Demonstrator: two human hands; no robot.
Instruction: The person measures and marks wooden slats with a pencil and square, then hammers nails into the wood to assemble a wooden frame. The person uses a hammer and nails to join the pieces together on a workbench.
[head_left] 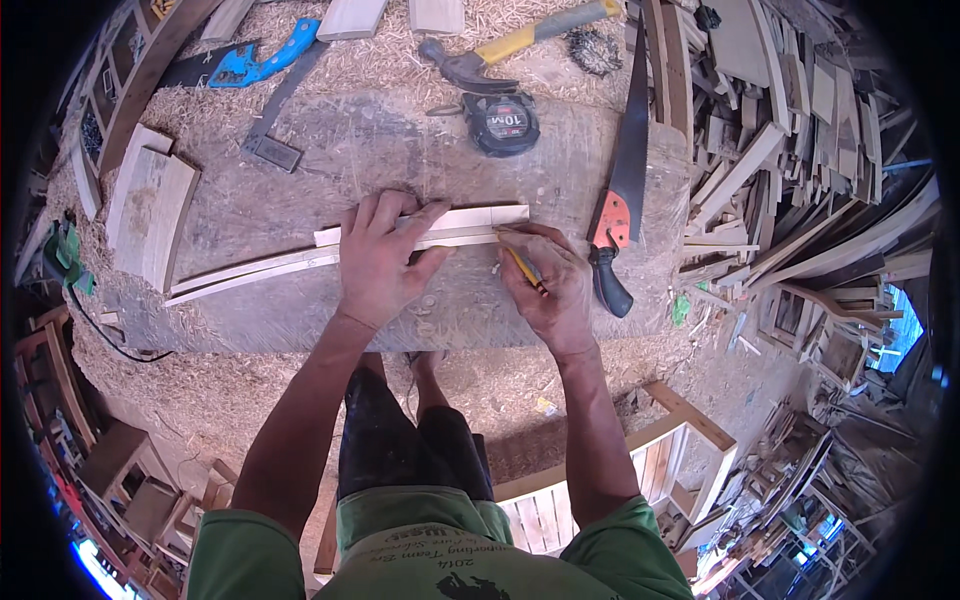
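Observation:
Over the strips of pale wood on the bench, my left hand [382,255] presses down, its fingers curled across them and its thumb along the near edge. Two long thin wooden strips [255,270] run out from under it to the left. A shorter wooden piece [475,216] lies against their far side, with a line across it near its right end. My right hand [553,285] grips a yellow pencil [527,270] at the strips' right end; its fingers partly hide the pencil tip.
A black tape measure [502,125], a yellow-handled hammer [485,58] and a try square [275,148] lie beyond my hands. An orange-and-black handsaw [614,215] is close on the right. Curved boards [150,205] rest at left; stacked offcuts [760,170] fill the right.

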